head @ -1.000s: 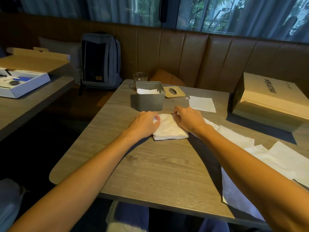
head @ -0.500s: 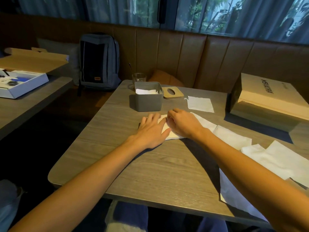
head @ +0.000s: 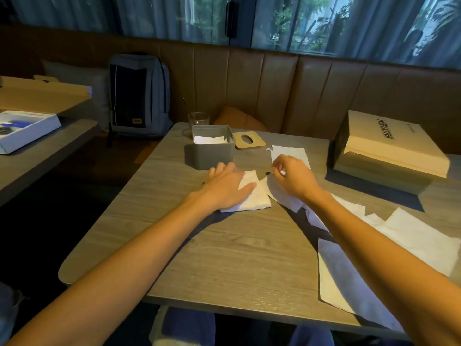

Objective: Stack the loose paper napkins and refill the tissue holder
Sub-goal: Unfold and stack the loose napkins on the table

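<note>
Wooden table, white folded napkin stack underhand.

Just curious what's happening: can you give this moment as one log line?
left hand: flat on napkin stack | right hand: pinching loose napkin | tissue holder: open

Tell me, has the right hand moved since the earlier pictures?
Yes. The right hand lifted off the white napkin stack, shifting right, away from the grey tissue holder.

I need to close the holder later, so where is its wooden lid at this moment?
In the head view, the wooden lid lies flat on the table at the far side, just right of the grey tissue holder and beyond a loose napkin.
</note>
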Action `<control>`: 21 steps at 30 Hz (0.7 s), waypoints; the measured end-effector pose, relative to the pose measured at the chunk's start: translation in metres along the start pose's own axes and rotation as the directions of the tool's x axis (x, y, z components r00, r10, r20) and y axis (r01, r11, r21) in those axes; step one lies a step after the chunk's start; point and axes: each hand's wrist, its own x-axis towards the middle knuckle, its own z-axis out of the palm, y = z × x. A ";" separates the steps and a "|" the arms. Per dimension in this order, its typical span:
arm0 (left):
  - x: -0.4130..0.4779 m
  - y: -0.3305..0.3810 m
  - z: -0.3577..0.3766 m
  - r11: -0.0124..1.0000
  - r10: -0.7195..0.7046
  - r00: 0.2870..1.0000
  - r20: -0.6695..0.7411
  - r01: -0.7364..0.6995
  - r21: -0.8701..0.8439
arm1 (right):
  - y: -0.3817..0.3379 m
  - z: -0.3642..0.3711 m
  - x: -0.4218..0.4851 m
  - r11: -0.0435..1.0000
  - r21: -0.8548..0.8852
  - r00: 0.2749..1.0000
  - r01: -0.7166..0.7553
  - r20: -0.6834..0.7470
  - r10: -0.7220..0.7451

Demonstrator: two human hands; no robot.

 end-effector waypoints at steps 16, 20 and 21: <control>0.080 0.061 0.021 0.990 -0.071 0.997 -0.013 0.069 -0.120 | 0.038 -0.011 0.003 0.939 -0.035 0.935 -0.343 0.085 0.344; 0.081 0.054 0.010 0.892 -0.121 0.992 0.042 0.127 -0.433 | 0.034 -0.025 0.006 0.943 0.147 0.952 -0.298 -0.020 0.304; 0.081 0.053 0.003 0.822 -0.129 0.991 0.041 0.129 -0.555 | 0.033 -0.030 0.007 0.942 0.185 0.956 -0.281 -0.035 0.292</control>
